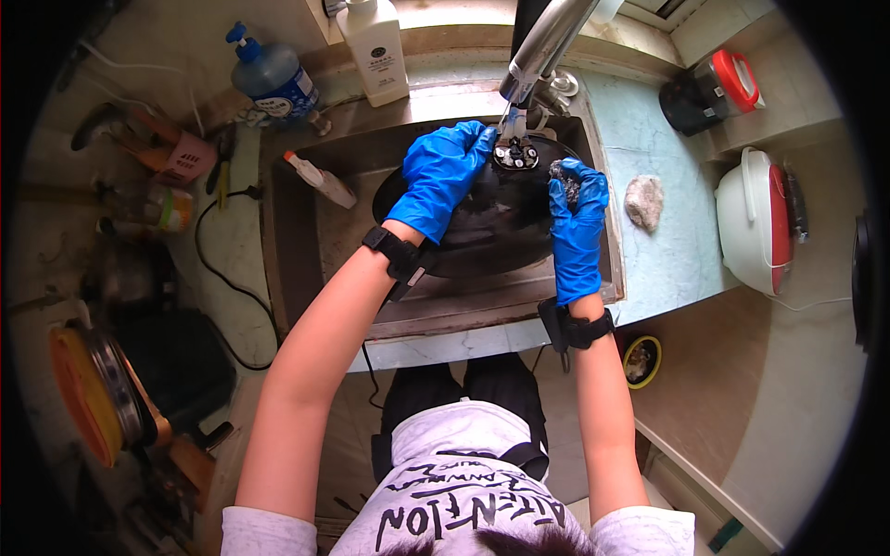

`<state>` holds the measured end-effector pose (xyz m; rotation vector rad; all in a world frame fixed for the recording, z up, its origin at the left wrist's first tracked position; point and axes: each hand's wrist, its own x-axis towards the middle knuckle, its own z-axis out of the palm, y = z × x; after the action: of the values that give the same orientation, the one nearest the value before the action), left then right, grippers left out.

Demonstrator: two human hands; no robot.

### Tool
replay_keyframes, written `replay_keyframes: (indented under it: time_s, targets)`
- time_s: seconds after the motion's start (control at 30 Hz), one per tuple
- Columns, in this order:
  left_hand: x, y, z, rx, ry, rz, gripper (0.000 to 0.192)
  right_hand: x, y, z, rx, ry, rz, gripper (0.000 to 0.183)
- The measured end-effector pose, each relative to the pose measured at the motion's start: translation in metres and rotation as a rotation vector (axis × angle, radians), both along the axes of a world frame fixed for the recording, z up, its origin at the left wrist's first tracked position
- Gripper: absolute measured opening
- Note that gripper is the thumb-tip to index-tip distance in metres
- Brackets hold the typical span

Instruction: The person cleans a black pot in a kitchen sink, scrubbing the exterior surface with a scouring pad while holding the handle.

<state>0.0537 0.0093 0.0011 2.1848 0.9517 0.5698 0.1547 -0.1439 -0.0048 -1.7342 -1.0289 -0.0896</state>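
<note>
A large black pan [487,229] lies in the metal sink [424,316], its surface wet and shiny. My left hand [445,174], in a blue rubber glove, has its fingers curled against the pan beside the riveted handle bracket [516,154]. Between the gloved fingers of my right hand [580,208] is a steel wool scrubber [564,182], held at the pan's right side. Just above the bracket hangs the chrome faucet [546,52], with what looks like water below its spout. Part of the pan's left side is hidden behind my left hand.
A white bottle with an orange tip [321,181] leans in the sink's left part. Behind stand a blue pump bottle [274,80] and a white bottle [375,55]. At right are a greyish cloth [644,201], a red-lidded jar [713,90] and a pale green appliance [747,222].
</note>
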Motion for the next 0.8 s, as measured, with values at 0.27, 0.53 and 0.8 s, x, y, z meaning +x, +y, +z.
replay_keyframes:
  time_s: [0.27, 0.53, 0.8]
  targets:
    - [0.013, -0.004, 0.006, -0.008, 0.064, 0.017, 0.038, 0.014, 0.003, -0.007, -0.132, -0.187, 0.015, 0.014]
    - [0.013, -0.005, 0.011, -0.065, 0.084, 0.012, 0.054, 0.023, 0.019, -0.003, -0.13, -0.196, 0.009, 0.005]
    - [0.013, 0.002, 0.009, -0.092, 0.106, 0.037, 0.058, 0.027, 0.024, -0.007, -0.129, -0.154, 0.048, 0.008]
